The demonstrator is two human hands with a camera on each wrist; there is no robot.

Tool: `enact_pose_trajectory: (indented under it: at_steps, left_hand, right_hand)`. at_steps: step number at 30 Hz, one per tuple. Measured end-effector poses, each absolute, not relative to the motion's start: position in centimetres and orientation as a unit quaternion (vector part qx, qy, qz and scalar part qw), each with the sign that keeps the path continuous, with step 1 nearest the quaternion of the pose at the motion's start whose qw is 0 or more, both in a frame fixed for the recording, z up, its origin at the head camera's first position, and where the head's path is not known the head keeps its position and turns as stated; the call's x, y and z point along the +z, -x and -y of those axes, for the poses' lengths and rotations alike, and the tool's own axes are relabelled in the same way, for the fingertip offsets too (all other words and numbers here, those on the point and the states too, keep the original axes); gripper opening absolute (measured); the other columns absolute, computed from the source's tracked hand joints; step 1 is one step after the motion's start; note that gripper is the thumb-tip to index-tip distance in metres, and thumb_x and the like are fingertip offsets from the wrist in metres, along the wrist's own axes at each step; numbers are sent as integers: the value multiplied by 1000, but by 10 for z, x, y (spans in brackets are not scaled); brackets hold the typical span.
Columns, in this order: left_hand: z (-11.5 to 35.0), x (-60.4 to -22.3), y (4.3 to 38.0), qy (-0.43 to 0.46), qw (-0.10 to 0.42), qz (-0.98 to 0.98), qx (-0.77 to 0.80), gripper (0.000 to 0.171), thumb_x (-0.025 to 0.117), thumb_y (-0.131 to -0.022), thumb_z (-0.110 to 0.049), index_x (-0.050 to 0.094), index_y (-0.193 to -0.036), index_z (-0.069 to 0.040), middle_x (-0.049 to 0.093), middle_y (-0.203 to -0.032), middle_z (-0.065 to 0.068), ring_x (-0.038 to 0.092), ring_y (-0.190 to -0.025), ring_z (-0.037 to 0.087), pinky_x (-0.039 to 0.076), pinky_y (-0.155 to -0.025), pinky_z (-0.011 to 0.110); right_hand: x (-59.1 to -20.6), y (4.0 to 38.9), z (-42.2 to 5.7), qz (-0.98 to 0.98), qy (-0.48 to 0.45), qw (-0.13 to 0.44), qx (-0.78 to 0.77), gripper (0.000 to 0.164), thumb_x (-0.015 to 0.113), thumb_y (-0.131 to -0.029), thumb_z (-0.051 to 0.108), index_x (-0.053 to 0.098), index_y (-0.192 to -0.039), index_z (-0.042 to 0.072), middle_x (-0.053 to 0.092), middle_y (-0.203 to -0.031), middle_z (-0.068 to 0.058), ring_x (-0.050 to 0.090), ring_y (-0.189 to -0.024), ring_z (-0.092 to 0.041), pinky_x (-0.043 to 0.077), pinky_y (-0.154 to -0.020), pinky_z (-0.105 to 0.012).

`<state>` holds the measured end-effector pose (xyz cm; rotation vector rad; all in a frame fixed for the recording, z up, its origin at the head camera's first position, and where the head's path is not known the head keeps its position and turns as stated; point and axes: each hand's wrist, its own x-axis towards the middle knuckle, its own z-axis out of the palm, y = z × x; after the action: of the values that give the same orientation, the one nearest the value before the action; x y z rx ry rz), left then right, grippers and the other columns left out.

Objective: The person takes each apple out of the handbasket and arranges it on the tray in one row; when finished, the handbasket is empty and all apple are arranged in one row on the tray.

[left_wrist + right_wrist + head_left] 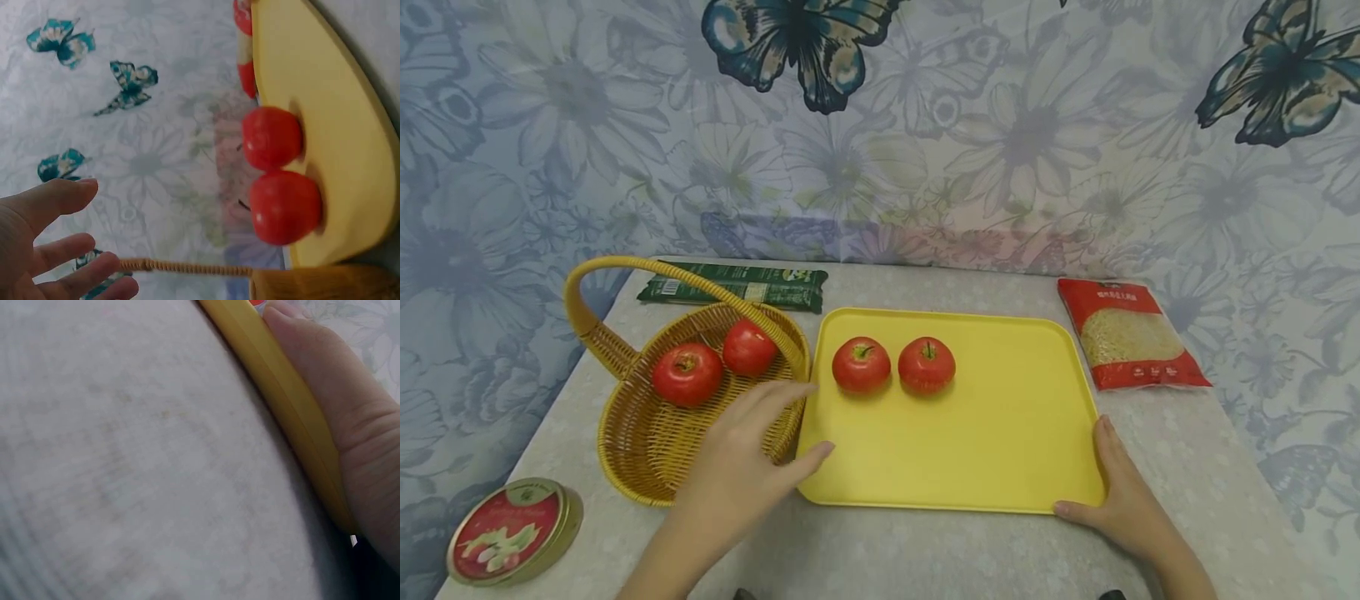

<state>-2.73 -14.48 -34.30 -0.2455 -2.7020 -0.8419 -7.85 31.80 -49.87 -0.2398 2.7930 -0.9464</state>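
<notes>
Hovering with fingers wide, the left hand (739, 450) hangs near two red apples (861, 367) on the yellow tray (970, 454); the right hand (1126, 504) apparently grips a corner. Gentle, even pressure steadies it!

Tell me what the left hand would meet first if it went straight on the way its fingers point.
Probably the left apple on the yellow tray; in the head view the left hand points roughly at it. Its height is unclear, so it might pass above.
</notes>
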Motion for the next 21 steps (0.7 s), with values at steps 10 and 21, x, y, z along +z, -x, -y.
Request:
enact_pose_trajectory:
  at_steps: [10, 21]
  left_hand:
    - [231, -360, 52, -43, 105, 954, -278, 77, 82, -79, -42, 50, -141, -8, 51, -139, 25, 44, -125, 50, 39, -92, 70]
    - [273, -387, 85, -103, 68, 946, -299, 97, 79, -83, -37, 24, -156, -5, 27, -151, 35, 23, -136, 59, 42, -88, 76]
  right_hand:
    - [-494, 79, -318, -939, 75, 99, -320, 135, 82, -74, 54, -17, -156, 12, -16, -165, -17, -6, -152, -45, 3, -118, -68]
    - [-495, 79, -318, -938, 77, 101, -323, 135, 83, -74, 51, -16, -157, 12, -15, -165, -17, -6, -152, -44, 2, -118, -67]
